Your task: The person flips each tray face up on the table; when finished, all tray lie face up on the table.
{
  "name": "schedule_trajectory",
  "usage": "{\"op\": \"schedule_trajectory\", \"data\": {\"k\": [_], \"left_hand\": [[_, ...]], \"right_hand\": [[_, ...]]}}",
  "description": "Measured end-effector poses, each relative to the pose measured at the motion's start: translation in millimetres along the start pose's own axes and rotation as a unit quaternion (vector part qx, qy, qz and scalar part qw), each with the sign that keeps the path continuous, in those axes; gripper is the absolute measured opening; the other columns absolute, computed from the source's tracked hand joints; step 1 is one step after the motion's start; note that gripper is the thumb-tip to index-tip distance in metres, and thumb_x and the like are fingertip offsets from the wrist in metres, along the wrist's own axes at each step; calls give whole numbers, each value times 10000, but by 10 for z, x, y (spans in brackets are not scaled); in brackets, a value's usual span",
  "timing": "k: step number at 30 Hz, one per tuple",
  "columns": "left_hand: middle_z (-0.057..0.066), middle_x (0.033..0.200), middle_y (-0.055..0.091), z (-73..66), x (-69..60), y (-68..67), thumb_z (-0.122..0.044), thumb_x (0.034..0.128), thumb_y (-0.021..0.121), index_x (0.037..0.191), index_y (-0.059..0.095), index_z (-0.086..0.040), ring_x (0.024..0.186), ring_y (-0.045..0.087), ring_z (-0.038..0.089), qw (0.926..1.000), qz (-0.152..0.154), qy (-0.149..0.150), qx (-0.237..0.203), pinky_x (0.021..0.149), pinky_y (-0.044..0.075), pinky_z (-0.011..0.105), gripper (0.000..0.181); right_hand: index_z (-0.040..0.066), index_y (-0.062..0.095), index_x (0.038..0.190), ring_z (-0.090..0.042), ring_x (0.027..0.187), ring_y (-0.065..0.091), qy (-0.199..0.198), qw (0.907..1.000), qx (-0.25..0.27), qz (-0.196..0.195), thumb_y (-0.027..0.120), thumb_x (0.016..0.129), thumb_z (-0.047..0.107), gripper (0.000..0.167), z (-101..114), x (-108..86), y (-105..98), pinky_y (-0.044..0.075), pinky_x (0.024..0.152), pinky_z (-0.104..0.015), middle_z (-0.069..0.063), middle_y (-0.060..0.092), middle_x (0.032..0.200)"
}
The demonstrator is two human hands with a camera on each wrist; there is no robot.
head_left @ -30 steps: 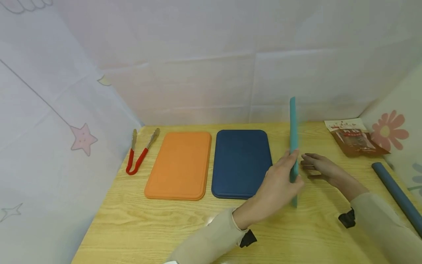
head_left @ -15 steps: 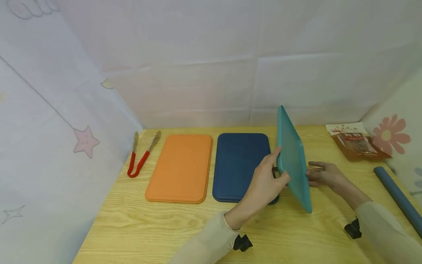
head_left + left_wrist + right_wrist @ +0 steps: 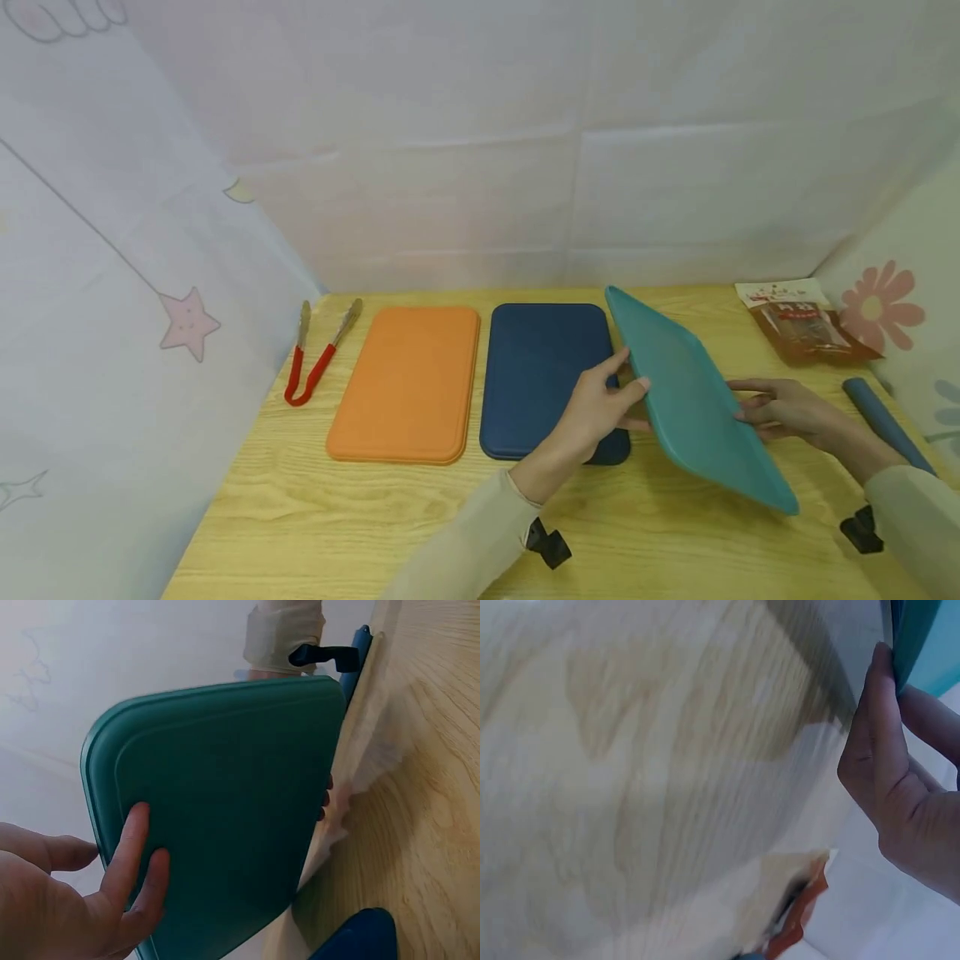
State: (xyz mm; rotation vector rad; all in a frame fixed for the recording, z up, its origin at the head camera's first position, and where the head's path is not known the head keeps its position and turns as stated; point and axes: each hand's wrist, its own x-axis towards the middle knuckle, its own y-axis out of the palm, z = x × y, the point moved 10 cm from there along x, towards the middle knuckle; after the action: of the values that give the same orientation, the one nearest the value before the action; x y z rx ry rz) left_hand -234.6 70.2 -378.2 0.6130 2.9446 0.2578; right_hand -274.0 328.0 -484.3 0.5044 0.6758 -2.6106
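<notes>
A teal rectangular tray point(image 3: 697, 408) is tilted above the table, its left side higher than its right. My left hand point(image 3: 592, 408) pinches its left edge, thumb on the upper face and fingers against the underside, as the left wrist view shows on the tray point(image 3: 225, 817). On the opposite edge my right hand point(image 3: 787, 412) grips the rim between thumb and fingers; the right wrist view has this hand point(image 3: 900, 757) at the tray's edge. Partly behind my left hand lies a dark blue tray point(image 3: 543, 375), flat on the table. An orange tray point(image 3: 408, 383) lies left of it.
Red-handled tongs point(image 3: 318, 367) lie at the table's left edge. A brown snack packet point(image 3: 806, 325) is at the back right, with a dark blue roll or rod point(image 3: 885, 421) in front of it. Printed white cloth point(image 3: 450, 167) hangs behind the wooden table point(image 3: 337, 517).
The teal tray has turned from nearly upright to a slant, its right side dropping rightward. My right hand has come onto its right edge and moved right; my left hand keeps its hold.
</notes>
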Motion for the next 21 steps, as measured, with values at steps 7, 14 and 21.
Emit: {"op": "schedule_trajectory", "data": {"k": [7, 14, 21], "left_hand": [[81, 1126, 536, 307, 160, -65, -22, 947, 591, 1459, 380, -20, 779, 624, 381, 9994, 44, -232, -263, 674, 578, 449, 553], [90, 1397, 486, 633, 403, -166, 24, 919, 611, 1386, 478, 22, 967, 599, 431, 9973, -291, -647, -179, 632, 582, 429, 486], [189, 1375, 488, 860, 545, -177, 72, 892, 618, 1281, 568, 72, 894, 643, 355, 9938, -439, -908, 469, 673, 577, 457, 392]], "right_hand": [[-120, 228, 1467, -287, 947, 660, 104, 9973, -731, -38, 631, 934, 141, 717, 30, -89, -235, 571, 738, -399, -289, 582, 1156], [-166, 237, 1435, -345, 970, 649, 223, 9941, -1046, -198, 626, 925, 112, 700, -11, -37, -469, 571, 742, -425, -310, 616, 1120], [-202, 262, 1402, -308, 845, 681, 390, 9913, -1159, -486, 652, 860, 9, 700, -18, 69, -640, 574, 696, -442, -279, 666, 979]]}}
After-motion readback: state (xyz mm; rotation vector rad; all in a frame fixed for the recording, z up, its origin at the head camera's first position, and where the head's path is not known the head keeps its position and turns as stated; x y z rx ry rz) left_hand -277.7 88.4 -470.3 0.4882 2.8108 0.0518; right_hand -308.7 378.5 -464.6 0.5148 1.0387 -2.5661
